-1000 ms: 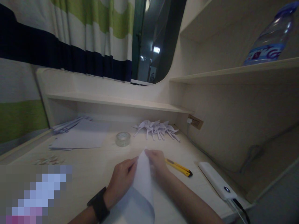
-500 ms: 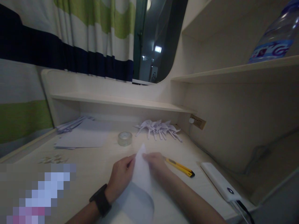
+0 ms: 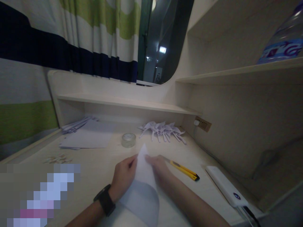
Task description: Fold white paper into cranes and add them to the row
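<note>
Between my hands is a white sheet of paper (image 3: 144, 186), its far end drawn to a point and its near part curving toward me. My left hand (image 3: 125, 171), with a black watch on the wrist, pinches the paper's left edge near the tip. From the other side my right hand (image 3: 157, 165) grips the right edge, thumb on the paper. Some fingers of both hands are hidden behind the sheet. Just right of my right hand lies a yellow utility knife (image 3: 184, 169). Beyond the tip stands a roll of clear tape (image 3: 128, 140).
Folded paper pinwheels (image 3: 163, 130) lie in a row at the back. A stack of white paper (image 3: 87, 135) is at the back left, with small sticks (image 3: 58, 158) nearer. A white power bank (image 3: 226, 186) with cables lies right. A bottle (image 3: 284, 41) stands on the shelf.
Both hands keep their hold on the paper, and its near part has opened out a little more. The whole view has shifted slightly, moving the desk things a bit to the right.
</note>
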Available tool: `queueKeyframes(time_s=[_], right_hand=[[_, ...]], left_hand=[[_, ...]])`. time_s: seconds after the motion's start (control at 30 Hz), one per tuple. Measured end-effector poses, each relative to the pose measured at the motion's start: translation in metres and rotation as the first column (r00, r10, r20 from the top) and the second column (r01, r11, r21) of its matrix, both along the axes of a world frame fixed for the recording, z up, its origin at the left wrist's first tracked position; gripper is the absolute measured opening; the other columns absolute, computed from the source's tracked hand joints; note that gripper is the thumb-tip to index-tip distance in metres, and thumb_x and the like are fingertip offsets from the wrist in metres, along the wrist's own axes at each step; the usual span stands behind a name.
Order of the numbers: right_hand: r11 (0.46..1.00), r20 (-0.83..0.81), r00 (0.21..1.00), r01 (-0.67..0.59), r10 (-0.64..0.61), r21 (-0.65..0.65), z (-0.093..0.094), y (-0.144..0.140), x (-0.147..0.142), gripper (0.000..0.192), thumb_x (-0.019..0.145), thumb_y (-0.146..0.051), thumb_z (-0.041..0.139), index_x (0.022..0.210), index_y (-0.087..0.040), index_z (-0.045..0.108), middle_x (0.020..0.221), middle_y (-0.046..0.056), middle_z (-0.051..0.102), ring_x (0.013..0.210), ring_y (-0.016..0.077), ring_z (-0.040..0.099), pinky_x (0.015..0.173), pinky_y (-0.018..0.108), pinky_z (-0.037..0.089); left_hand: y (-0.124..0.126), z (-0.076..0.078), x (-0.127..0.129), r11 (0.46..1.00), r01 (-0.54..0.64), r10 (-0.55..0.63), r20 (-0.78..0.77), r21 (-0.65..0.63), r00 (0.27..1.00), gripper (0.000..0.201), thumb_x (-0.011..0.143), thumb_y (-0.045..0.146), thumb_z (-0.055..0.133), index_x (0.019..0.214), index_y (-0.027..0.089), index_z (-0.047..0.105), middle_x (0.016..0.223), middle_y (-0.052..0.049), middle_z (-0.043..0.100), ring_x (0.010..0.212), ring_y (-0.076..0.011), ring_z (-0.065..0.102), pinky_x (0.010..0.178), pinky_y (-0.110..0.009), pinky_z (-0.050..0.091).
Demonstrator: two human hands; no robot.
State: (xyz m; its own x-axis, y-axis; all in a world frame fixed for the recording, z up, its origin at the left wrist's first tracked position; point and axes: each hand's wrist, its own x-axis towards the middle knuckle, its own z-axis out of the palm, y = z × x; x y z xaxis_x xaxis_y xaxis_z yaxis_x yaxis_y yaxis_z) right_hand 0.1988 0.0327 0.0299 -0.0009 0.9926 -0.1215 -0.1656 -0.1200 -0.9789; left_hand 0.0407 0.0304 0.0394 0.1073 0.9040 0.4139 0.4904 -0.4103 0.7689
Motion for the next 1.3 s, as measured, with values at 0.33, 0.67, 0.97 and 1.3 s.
queueKeyframes(time_s=[0.33,0.67,0.97,1.3], right_hand=[[0.996,0.082,0.993,0.084,-0.086,0.028,0.008,-0.002,0.000,0.036,0.058,-0.044,0.074,0.048,-0.012,0.061,0.043,0.002,0.056,0.039,0.0098,0.042,0.041,0.023,0.028],[0.995,0.140,0.986,-0.094,0.090,0.018,0.013,-0.009,0.000,0.037,0.054,-0.045,0.077,0.050,-0.011,0.065,0.046,0.003,0.060,0.037,0.0100,0.044,0.042,0.024,0.030],[0.982,0.205,0.961,-0.191,0.187,0.001,0.005,-0.008,-0.004,0.046,0.056,-0.056,0.075,0.052,-0.011,0.065,0.046,0.002,0.058,0.038,0.0096,0.044,0.041,0.022,0.029],[0.979,0.388,0.909,-0.193,0.154,0.064,0.007,-0.013,-0.010,0.050,0.061,-0.058,0.070,0.041,-0.015,0.056,0.037,-0.002,0.046,0.036,0.0066,0.032,0.039,0.022,0.020]], left_hand=[[0.005,-0.003,-0.002,0.983,0.130,-0.102,0.206,-0.126,0.973,0.033,0.083,0.028,0.049,0.107,0.018,0.070,0.099,-0.004,0.073,0.087,-0.0238,0.068,0.075,-0.031,0.052],[0.011,0.004,-0.003,0.896,0.364,-0.180,0.539,-0.256,0.823,0.036,0.078,0.046,0.061,0.080,0.011,0.070,0.067,-0.005,0.067,0.057,-0.0164,0.060,0.051,-0.025,0.044],[0.015,0.006,-0.009,0.884,0.314,0.011,0.686,-0.347,0.727,0.029,0.067,0.041,0.071,0.065,0.012,0.066,0.054,0.001,0.058,0.048,-0.0112,0.051,0.047,-0.023,0.039],[0.011,0.012,-0.008,0.947,0.128,0.054,0.539,-0.295,0.841,0.041,0.067,0.052,0.066,0.058,0.013,0.060,0.050,0.003,0.050,0.048,-0.0113,0.043,0.043,-0.022,0.031]])
